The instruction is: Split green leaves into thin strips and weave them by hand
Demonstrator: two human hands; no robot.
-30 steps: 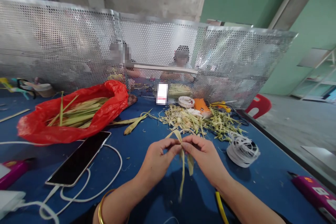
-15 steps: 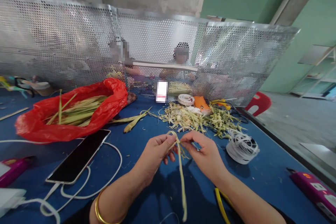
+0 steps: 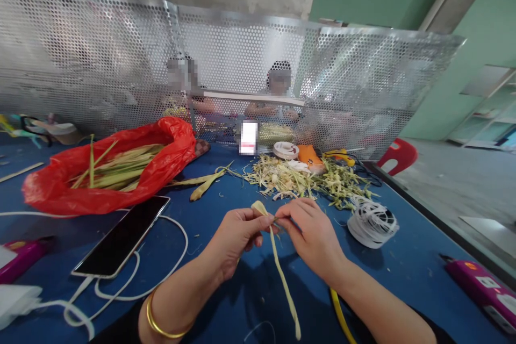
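Note:
My left hand [image 3: 236, 236] and my right hand [image 3: 308, 234] meet above the blue table [image 3: 403, 274], both pinching the top of a pale yellow-green leaf strip [image 3: 282, 279]. The strip is folded at the pinch and its long end hangs down toward me. A gold bangle [image 3: 161, 322] sits on my left wrist. Just beyond my hands lies a heap of leaf trimmings [image 3: 306, 183].
A red plastic bag [image 3: 108, 172] of green leaves lies at the left, a phone [image 3: 123, 236] on a white cable beside it. A white cord spool [image 3: 373, 223] sits at the right, pink tools [image 3: 481, 290] at both edges. Behind a perforated metal screen [image 3: 242, 70] sit two people.
The fold at the pinch has tightened and the shorter hanging piece is gone from view. The long end now swings toward the lower right. My hands stay in nearly the same place.

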